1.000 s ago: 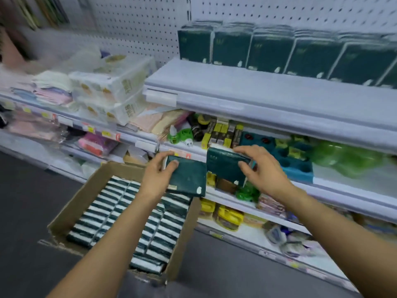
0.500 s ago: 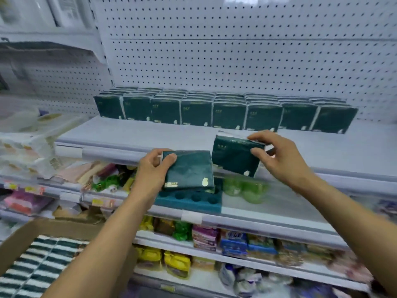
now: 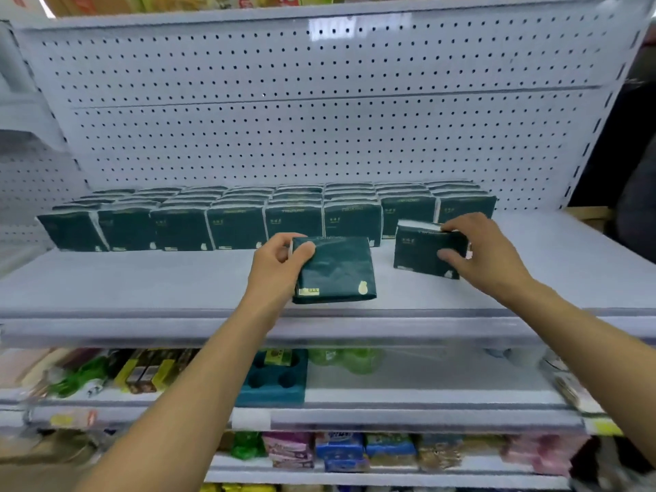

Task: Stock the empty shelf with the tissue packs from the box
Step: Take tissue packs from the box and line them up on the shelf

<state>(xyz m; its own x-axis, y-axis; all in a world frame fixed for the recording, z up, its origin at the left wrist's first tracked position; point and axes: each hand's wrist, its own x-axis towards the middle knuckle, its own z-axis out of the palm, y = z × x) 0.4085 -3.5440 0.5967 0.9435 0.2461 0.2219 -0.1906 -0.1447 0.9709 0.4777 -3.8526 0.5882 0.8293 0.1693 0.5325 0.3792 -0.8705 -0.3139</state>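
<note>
Dark-green tissue packs: left hand (image 3: 280, 259) grips one (image 3: 333, 269) above the shelf (image 3: 142, 282), right hand (image 3: 486, 253) pinches another (image 3: 422, 252); labels blurred.

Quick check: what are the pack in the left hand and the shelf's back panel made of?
Pack: soft dark green plastic film, probably; it creases and dimples under the left hand, with a slight sheen.
Back panel: white pegboard, likely painted metal; regular punched holes and a glossy glare near the top.

two bare forearms, no sleeves, left grip (image 3: 280, 259) and right grip (image 3: 482, 252) ungloved
</note>
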